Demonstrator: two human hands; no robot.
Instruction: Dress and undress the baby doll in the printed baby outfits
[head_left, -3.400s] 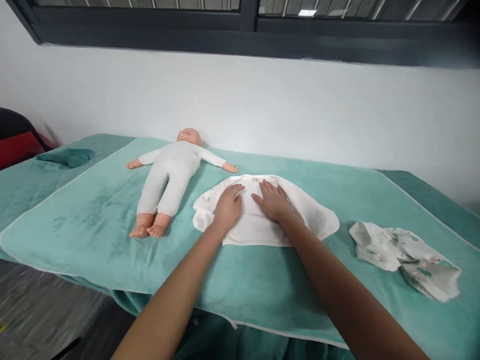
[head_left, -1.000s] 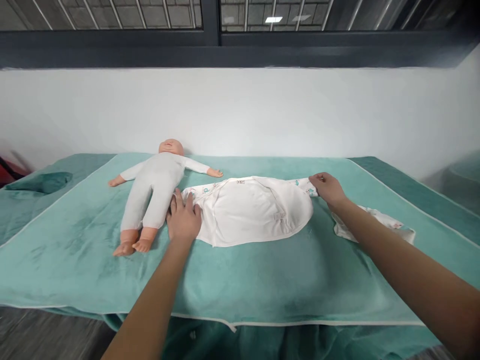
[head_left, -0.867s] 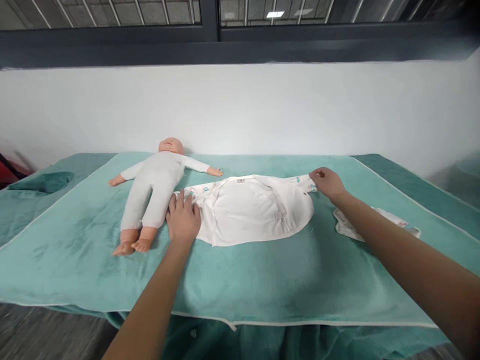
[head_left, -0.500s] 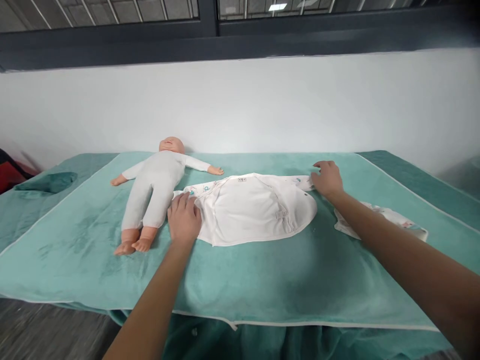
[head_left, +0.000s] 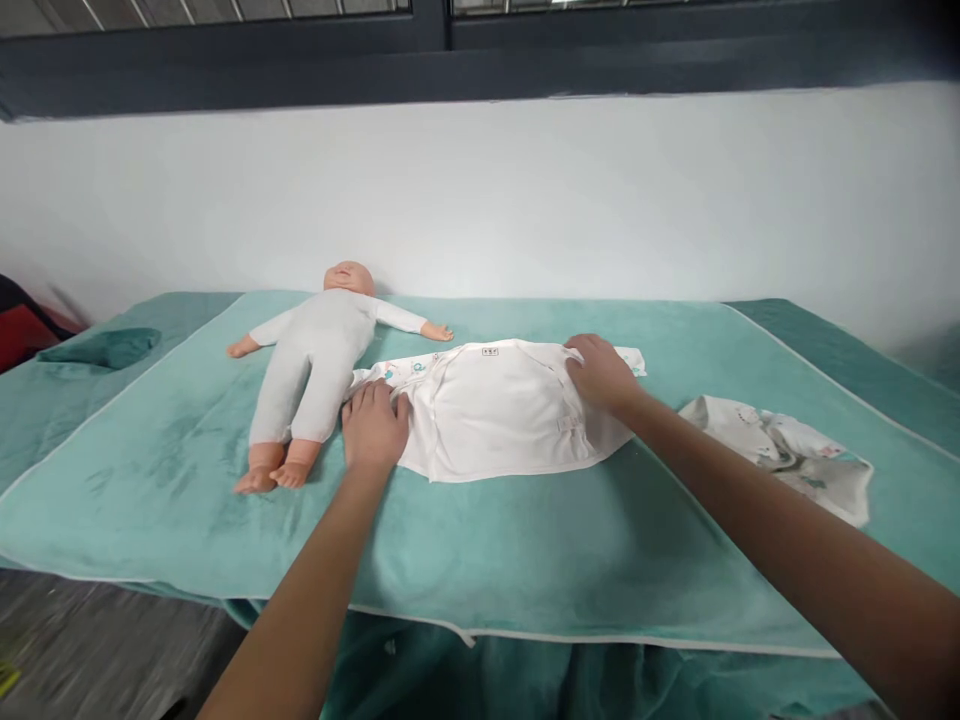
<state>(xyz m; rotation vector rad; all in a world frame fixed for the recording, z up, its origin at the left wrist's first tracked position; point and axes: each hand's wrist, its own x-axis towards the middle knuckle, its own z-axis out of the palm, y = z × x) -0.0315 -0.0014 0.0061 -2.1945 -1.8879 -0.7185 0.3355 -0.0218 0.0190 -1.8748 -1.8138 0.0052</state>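
Observation:
A white baby shirt (head_left: 499, 415) with printed sleeves lies spread out, its inner side and neck label facing up. My left hand (head_left: 374, 424) rests flat on its left sleeve and side, fingers extended. Near the shirt's upper right, by the other sleeve, my right hand (head_left: 602, 372) lies on the fabric with fingers loosely bent and apart; part of that sleeve is hidden beneath it. Left of the shirt, a baby doll (head_left: 319, 345) in a white body suit lies on its back, arms spread, its feet toward me.
A crumpled printed white garment (head_left: 784, 450) lies to the right, partly behind my right forearm. The light green blanket (head_left: 465, 560) covers a bed against a white wall (head_left: 525, 200). A dark green cloth bundle (head_left: 101, 348) and a red and black item (head_left: 26, 325) are at far left.
My right hand has moved left from the end of the right sleeve onto the shirt's upper right. My left hand stays on the left side. The view has tilted down slightly.

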